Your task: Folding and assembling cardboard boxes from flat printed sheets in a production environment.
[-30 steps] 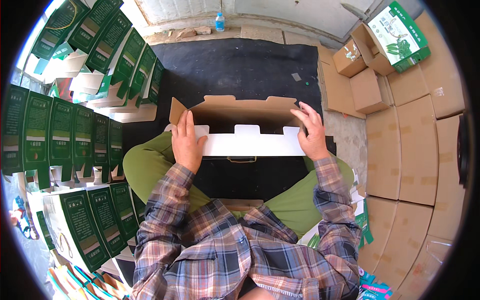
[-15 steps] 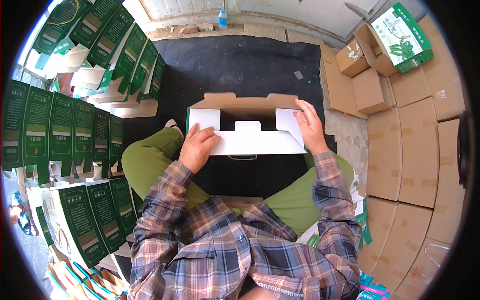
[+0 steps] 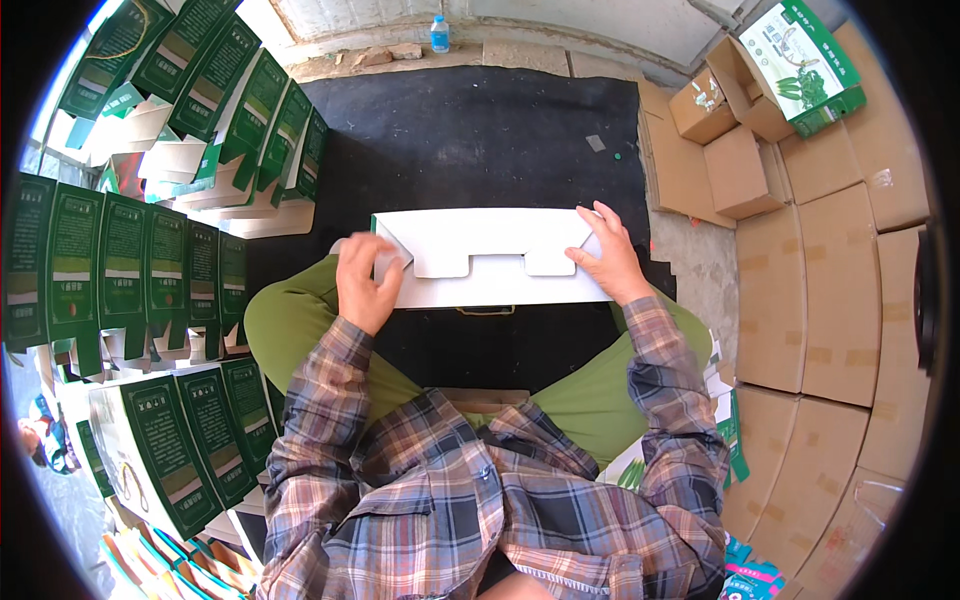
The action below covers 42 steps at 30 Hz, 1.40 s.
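Note:
A carton (image 3: 500,235) with white inner flaps and a green left edge lies between my knees. Its far flap is folded toward me over the opening, its two tabs lying over the near white flap (image 3: 500,292). A string handle (image 3: 486,311) shows below the near edge. At the left end, my left hand (image 3: 366,280) is by the corner flap, fingers bent and apart, slightly blurred. My right hand (image 3: 612,256) lies against the right end, fingers stretched and thumb touching the white flap. The inside of the carton is hidden.
Green printed cartons (image 3: 125,260) stand stacked on my left. Brown cardboard boxes (image 3: 840,290) line the right, with a white and green carton (image 3: 800,68) on top. A black mat (image 3: 480,140) covers the floor ahead. Beyond it stands a water bottle (image 3: 440,36).
The far flap, brown side showing upright before, has folded down toward me, covering the opening and white tab. My left hand has shifted left to the corner; my right thumb has come onto the flap.

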{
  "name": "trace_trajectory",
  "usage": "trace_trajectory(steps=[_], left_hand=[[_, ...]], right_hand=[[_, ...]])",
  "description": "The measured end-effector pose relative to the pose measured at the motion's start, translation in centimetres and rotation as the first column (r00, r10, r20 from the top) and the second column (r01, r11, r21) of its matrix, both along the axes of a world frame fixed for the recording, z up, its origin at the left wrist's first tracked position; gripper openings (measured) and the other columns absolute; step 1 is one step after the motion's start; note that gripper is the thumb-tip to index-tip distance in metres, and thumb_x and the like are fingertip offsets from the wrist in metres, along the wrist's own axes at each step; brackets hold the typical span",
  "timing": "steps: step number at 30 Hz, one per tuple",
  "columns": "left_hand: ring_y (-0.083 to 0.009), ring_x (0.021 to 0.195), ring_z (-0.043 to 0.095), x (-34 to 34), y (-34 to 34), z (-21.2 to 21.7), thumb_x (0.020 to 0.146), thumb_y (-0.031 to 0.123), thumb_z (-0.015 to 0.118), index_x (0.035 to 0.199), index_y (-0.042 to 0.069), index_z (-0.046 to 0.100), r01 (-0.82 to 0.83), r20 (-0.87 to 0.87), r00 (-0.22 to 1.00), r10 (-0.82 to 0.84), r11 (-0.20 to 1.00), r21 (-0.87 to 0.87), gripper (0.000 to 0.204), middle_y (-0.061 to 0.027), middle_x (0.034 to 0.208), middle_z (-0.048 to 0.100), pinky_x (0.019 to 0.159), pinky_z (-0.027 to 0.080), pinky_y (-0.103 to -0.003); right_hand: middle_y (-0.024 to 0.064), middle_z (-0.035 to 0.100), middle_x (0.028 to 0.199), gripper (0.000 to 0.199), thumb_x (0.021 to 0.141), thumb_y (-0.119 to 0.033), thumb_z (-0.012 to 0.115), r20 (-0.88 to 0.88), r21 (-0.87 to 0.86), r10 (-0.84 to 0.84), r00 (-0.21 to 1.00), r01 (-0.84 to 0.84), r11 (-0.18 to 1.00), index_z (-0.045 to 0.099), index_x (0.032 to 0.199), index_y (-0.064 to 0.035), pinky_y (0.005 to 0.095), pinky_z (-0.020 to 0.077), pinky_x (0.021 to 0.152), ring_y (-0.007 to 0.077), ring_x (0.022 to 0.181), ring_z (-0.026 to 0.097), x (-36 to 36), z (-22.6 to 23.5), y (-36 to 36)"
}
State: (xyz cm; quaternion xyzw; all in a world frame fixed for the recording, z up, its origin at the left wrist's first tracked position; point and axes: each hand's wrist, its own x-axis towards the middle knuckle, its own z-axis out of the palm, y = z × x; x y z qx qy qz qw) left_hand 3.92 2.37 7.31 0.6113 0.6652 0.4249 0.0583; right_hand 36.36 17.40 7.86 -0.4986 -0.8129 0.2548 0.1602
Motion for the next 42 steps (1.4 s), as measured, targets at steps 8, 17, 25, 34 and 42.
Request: trace_trajectory(steps=[8,17,25,34,42], left_hand=[[-0.0338,0.114,0.041,0.8,3.4,-1.0,0.060,0.025,0.083,0.128,0.009,0.047,-0.061,-0.169,0.986,0.009,0.951,-0.303,0.078,-0.0130,0.125,0.042,0.092,0.044,-0.041],[-0.0337,0.111,0.044,2.9,4.1,-0.1,0.058,0.021,0.083,0.112,0.008,0.054,-0.215,-0.231,0.964,0.131,0.898,-0.385,0.063,-0.0126,0.119,0.046,0.083,0.048,-0.042],[-0.0108,0.061,0.051,-3.6,4.1,-5.5,0.083,0.042,0.066,0.102,0.002,0.057,-0.182,0.640,0.665,0.384,0.915,-0.360,0.045,-0.0012,0.073,0.055,0.057,0.044,-0.025],[-0.0230,0.097,0.061,-5.6,1.5,-9.2,0.089,0.025,0.061,0.126,-0.011,0.039,0.518,0.789,0.249,0.562,0.611,-0.598,0.056,-0.0217,0.116,0.056,0.082,0.051,-0.034],[-0.0194,0.104,0.055,-4.2,0.9,-3.9,0.094,0.025,0.050,0.143,0.005,0.025,0.270,0.897,0.309,0.316,0.875,-0.402,0.059,-0.0098,0.118,0.056,0.087,0.046,-0.041]], right_hand=[[0.0135,0.040,0.127,0.077,0.066,-0.036,0.079,0.234,0.083,-0.030,0.972,0.011,0.997,0.044,0.130,-0.0115,0.0438,0.0454,0.087,0.0333,0.113,0.044,-1.6,0.8,-0.9],[0.0116,0.043,0.117,0.066,0.063,-0.032,0.082,0.286,0.254,-0.149,0.946,0.075,0.964,0.049,0.117,-0.0112,0.0420,0.0471,0.080,0.0313,0.102,0.046,-2.7,-0.6,-1.0],[0.0046,0.060,0.074,0.029,0.090,-0.031,0.056,-0.361,-0.373,-0.479,0.800,0.347,0.860,0.061,0.093,-0.0033,0.0314,0.0466,0.063,0.0168,0.068,0.059,3.6,-5.2,3.5],[0.0132,0.065,0.102,0.064,0.086,-0.054,0.056,-0.023,-0.885,-0.525,0.851,0.227,0.407,0.063,0.105,0.0065,0.0333,0.0453,0.081,0.0207,0.091,0.061,6.9,-11.1,2.8],[0.0073,0.059,0.103,0.045,0.092,-0.045,0.050,-0.355,-0.771,-0.653,0.669,0.186,0.609,0.054,0.116,-0.0076,0.0346,0.0498,0.065,0.0204,0.087,0.061,5.1,-3.7,2.2]])
